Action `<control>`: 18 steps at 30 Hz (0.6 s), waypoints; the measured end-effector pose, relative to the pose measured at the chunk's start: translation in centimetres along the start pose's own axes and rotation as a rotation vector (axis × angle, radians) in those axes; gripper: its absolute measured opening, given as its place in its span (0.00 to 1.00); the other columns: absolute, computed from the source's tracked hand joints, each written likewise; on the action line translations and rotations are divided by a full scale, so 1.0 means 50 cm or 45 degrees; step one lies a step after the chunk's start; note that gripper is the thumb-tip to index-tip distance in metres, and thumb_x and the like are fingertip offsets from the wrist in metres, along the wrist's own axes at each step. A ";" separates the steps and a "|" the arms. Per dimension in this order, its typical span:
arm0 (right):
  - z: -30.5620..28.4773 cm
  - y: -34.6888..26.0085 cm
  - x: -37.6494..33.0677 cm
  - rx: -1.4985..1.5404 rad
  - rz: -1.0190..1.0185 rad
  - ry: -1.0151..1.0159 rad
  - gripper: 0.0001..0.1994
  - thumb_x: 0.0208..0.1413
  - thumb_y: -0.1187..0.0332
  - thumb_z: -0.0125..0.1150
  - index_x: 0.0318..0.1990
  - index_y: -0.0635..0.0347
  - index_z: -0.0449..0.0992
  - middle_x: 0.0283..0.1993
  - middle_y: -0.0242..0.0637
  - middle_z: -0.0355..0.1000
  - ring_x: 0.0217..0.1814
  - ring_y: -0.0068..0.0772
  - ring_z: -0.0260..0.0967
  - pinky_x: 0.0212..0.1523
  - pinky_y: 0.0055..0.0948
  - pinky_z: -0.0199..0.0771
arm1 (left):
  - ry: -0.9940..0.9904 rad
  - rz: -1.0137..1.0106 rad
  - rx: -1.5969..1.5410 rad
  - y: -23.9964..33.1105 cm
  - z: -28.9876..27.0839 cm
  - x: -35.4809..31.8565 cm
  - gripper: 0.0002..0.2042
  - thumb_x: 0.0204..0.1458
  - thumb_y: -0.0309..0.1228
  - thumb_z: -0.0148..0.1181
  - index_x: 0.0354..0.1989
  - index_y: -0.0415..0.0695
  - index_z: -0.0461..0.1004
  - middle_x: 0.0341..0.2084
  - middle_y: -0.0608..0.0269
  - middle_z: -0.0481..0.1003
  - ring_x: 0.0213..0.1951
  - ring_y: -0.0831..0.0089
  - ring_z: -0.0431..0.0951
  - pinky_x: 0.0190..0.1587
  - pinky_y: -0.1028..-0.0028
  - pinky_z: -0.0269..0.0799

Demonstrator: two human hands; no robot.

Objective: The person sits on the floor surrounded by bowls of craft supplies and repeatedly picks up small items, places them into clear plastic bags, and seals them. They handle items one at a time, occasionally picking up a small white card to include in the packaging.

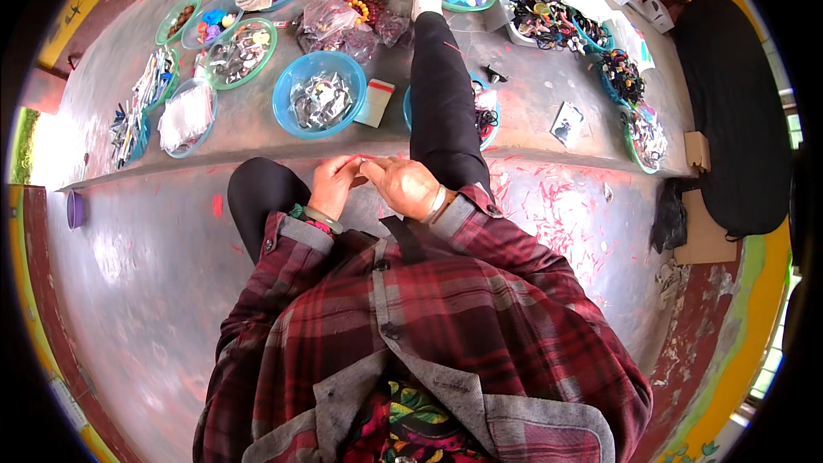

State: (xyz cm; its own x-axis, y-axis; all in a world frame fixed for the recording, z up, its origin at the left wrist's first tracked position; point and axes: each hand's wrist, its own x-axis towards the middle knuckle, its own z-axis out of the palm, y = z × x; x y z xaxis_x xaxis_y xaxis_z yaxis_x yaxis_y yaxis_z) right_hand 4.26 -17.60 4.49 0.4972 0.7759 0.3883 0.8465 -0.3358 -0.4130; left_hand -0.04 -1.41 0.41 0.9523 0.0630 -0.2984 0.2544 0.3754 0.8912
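Observation:
My left hand (334, 185) and my right hand (403, 185) meet in front of me, fingertips pinched together. Something small sits between them, mostly hidden by the fingers; a bit of red shows at the left fingertips. Just beyond my hands stands a blue basin (279, 103) with many small silvery and clear packets (321, 101) inside. Beside it lies a flat cream packet with a red edge (375, 103). Another blue basin (407, 110) with dark items is partly hidden behind my outstretched right leg.
Several baskets of small goods line the raised ledge, such as a green-rimmed basket (273, 45) and one with white packets (189, 118). Plastic bags (330, 21) lie behind. Red scraps (553, 214) litter the lower floor on the right. A purple bowl (75, 209) is far left.

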 end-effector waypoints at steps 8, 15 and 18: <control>-0.097 0.245 -0.049 0.095 0.913 0.820 0.10 0.44 0.74 0.55 0.38 0.59 0.73 0.31 0.39 0.72 0.29 0.30 0.70 0.33 0.25 0.68 | 0.070 0.019 0.181 -0.012 -0.006 0.007 0.10 0.53 0.27 0.49 0.39 0.36 0.72 0.31 0.60 0.73 0.34 0.74 0.74 0.38 0.77 0.72; -0.075 0.560 -0.200 -0.100 1.595 0.303 0.21 0.42 0.57 0.57 0.44 0.56 0.73 0.36 0.41 0.73 0.31 0.31 0.72 0.30 0.27 0.71 | 0.074 0.033 0.233 -0.017 -0.004 0.011 0.10 0.52 0.28 0.50 0.37 0.36 0.72 0.29 0.60 0.73 0.32 0.75 0.74 0.36 0.77 0.71; -0.065 0.610 -0.201 0.010 1.636 0.267 0.22 0.39 0.54 0.56 0.42 0.55 0.74 0.42 0.45 0.71 0.47 0.44 0.67 0.47 0.32 0.65 | 0.066 0.021 0.269 -0.024 -0.006 0.016 0.10 0.52 0.30 0.51 0.36 0.35 0.72 0.28 0.59 0.73 0.31 0.75 0.74 0.35 0.77 0.71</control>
State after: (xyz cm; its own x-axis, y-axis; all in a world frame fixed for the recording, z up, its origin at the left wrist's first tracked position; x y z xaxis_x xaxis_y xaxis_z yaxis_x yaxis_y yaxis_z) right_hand 25.72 -37.38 -9.33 0.9669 -0.1941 -0.1659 -0.2550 -0.7676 -0.5880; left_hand 0.35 -1.52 -1.01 0.9482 0.1172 -0.2952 0.2734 0.1719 0.9464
